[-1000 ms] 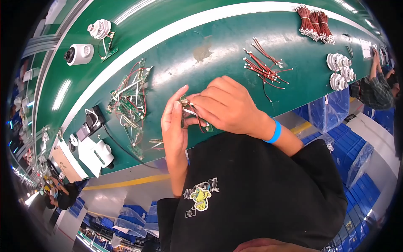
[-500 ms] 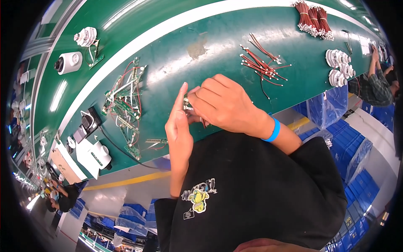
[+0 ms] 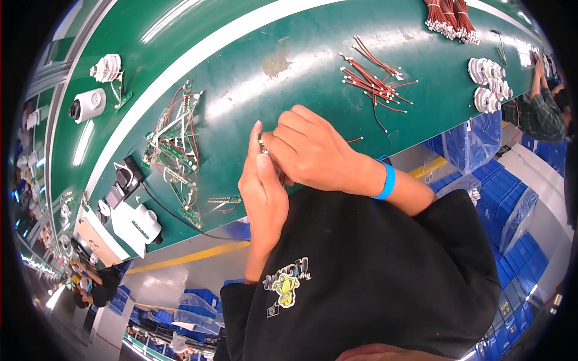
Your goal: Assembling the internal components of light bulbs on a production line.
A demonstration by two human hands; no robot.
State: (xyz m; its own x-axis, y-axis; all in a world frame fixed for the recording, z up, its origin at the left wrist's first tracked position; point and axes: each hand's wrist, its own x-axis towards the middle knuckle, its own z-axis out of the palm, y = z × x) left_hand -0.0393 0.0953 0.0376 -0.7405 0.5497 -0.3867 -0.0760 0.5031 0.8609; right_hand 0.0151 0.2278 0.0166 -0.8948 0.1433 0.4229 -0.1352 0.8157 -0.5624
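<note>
My left hand (image 3: 263, 188) is closed, its thumb and upright fingers pinching a small circuit board (image 3: 263, 145), of which only a sliver shows. Bent over from the right, my right hand (image 3: 313, 150) presses its closed fingertips against that board. What those fingers grip is hidden behind the knuckles. A red wire with a white end (image 3: 356, 139) pokes out beyond the right hand; its other end is out of sight. Left of my hands lies a tangle of green circuit boards (image 3: 174, 147) with red and white wires. Loose red cables (image 3: 376, 84) with white connectors are spread farther right.
Bundled red cables (image 3: 448, 21) and white round housings (image 3: 486, 81) sit at the far right. At left are a white camera body (image 3: 89, 105), another white housing (image 3: 146, 222) and a black power strip (image 3: 127, 177) with its cord. Blue crates (image 3: 481, 186) stand beyond the table edge.
Both hands stay together at the board. My right fingers have closed in toward the left hand, so less of the board shows. The view has shifted slightly.
</note>
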